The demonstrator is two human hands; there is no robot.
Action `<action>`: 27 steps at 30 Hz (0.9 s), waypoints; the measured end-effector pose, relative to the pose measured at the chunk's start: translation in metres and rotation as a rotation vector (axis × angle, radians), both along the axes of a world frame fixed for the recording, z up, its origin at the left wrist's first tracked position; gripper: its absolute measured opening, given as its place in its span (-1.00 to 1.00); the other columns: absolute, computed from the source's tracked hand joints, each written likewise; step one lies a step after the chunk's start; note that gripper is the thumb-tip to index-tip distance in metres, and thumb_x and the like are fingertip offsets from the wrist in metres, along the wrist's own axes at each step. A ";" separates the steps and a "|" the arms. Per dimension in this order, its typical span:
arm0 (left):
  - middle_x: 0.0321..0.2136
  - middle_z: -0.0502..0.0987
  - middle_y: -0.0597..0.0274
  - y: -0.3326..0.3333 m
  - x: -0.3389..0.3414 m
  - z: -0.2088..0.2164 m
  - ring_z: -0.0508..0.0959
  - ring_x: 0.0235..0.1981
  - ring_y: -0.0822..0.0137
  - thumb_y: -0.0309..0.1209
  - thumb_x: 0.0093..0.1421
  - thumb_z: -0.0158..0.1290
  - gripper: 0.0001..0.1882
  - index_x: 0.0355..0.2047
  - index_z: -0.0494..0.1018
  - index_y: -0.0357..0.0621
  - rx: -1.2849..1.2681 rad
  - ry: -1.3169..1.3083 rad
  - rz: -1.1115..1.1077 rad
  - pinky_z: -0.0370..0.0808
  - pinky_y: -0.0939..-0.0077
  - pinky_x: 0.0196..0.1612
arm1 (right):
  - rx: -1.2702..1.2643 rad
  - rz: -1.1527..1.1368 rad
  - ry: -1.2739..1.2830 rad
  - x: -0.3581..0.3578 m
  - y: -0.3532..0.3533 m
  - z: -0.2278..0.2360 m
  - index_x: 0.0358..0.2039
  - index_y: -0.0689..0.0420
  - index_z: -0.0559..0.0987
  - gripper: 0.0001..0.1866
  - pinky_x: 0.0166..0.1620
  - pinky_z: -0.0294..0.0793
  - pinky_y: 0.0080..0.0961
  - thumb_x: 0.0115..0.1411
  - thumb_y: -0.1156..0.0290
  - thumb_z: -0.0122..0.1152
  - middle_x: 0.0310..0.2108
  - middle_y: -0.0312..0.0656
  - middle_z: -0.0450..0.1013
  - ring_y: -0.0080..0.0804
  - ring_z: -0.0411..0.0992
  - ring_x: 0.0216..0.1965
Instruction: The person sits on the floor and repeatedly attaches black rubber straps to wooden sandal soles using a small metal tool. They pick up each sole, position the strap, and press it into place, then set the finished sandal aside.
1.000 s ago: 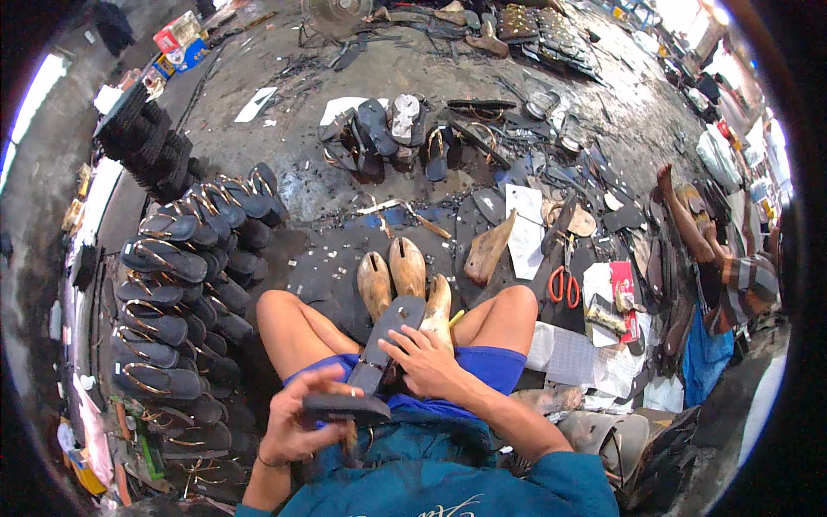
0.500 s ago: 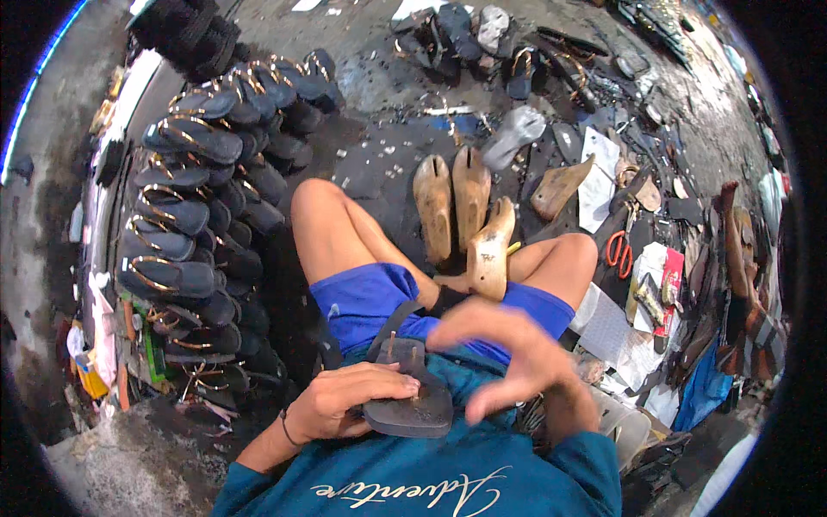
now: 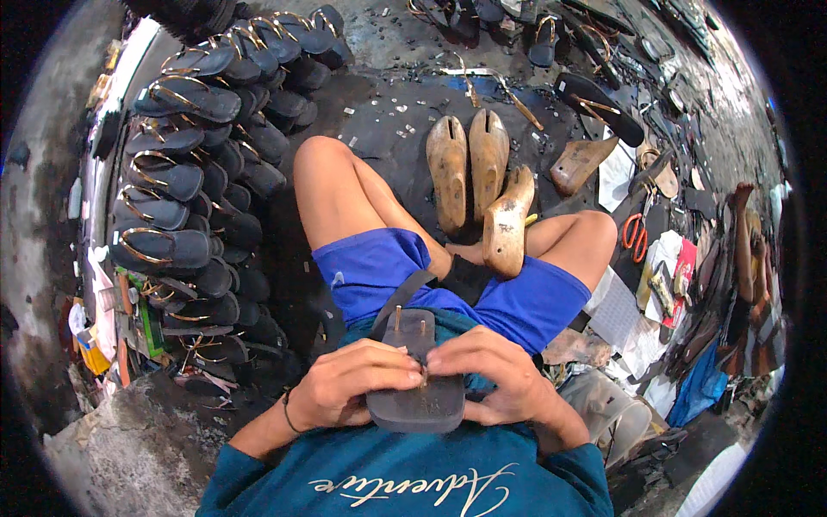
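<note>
A black sandal sole (image 3: 417,408) lies tilted in my lap, with a dark strap (image 3: 401,302) running up from its far end. Two thin gold-coloured strap ends (image 3: 412,324) stick up near that end. My left hand (image 3: 355,379) grips the sole from the left side, thumb and fingers closed around its edge and top. On the other side my right hand (image 3: 491,369) is closed at the sole, its fingertips meeting the left ones at a small piece in the middle. That small piece is mostly hidden by the fingers.
Rows of black sandals with gold straps (image 3: 172,250) are stacked at the left. Wooden shoe lasts (image 3: 508,226) stand between my legs. Orange-handled scissors (image 3: 635,237), scraps and a loose black sandal (image 3: 600,109) lie at the right.
My right hand has come in from the right and now touches the sole. A black sandal now lies at the back right; a pale grey sole-shaped thing is gone from beside the lasts.
</note>
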State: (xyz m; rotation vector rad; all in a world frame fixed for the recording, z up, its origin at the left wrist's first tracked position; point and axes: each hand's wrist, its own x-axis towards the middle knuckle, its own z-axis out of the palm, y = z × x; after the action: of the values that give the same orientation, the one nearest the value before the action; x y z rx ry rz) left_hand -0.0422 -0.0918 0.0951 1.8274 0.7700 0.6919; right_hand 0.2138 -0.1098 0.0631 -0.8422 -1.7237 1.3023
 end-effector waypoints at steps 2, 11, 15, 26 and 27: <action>-0.26 0.64 -0.05 -0.001 0.006 -0.008 0.68 -0.25 0.07 -0.55 -0.06 0.38 -0.59 -0.17 0.51 -0.23 0.064 -0.024 0.166 0.61 0.29 -0.12 | 0.035 -0.239 -0.068 -0.007 0.004 0.012 0.06 0.18 0.48 -0.31 0.01 0.49 -0.32 -0.12 0.44 0.58 0.01 -0.01 0.46 -0.11 0.48 0.00; -0.28 0.63 0.10 0.024 0.051 -0.017 0.68 -0.30 0.26 -0.59 0.02 0.30 -0.63 -0.12 0.52 -0.26 -0.005 0.181 0.466 0.60 0.45 -0.25 | -0.081 -0.686 -0.155 -0.042 0.010 -0.002 -0.27 0.30 0.58 -0.76 -0.32 0.58 -0.48 0.04 0.65 0.44 -0.39 -0.09 0.57 -0.31 0.59 -0.39; -0.29 0.63 0.09 0.022 0.051 -0.016 0.67 -0.31 0.22 -0.60 0.00 0.30 -0.63 -0.14 0.53 -0.24 0.058 0.205 0.392 0.60 0.41 -0.24 | 0.016 -0.721 -0.182 -0.040 0.009 0.000 -0.37 0.29 0.56 -0.82 -0.33 0.53 -0.48 0.02 0.72 0.40 -0.42 -0.06 0.57 -0.31 0.57 -0.43; -0.07 0.63 0.05 -0.004 0.014 -0.015 0.64 -0.04 0.08 -0.60 -0.07 0.33 -0.48 -0.02 0.57 -0.20 -0.098 -0.042 -0.054 0.55 0.23 0.13 | -0.008 -0.017 -0.132 0.018 -0.010 0.013 0.03 0.19 0.55 -0.32 0.02 0.53 -0.32 -0.21 0.52 0.56 -0.02 -0.12 0.54 -0.15 0.53 -0.04; -0.06 0.62 0.06 -0.009 0.014 -0.012 0.64 -0.03 0.07 -0.60 -0.08 0.33 -0.47 -0.01 0.56 -0.20 -0.150 -0.064 -0.008 0.54 0.21 0.15 | -0.029 -0.001 -0.129 0.017 -0.008 0.013 -0.01 0.18 0.57 -0.36 0.01 0.53 -0.33 -0.20 0.53 0.55 -0.04 -0.12 0.56 -0.17 0.54 -0.05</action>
State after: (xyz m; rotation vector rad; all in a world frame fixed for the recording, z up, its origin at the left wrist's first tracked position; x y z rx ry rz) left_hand -0.0285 -0.1006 0.0834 1.6639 0.7517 0.6661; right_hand 0.2310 -0.1180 0.0765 -0.9614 -1.8074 1.2997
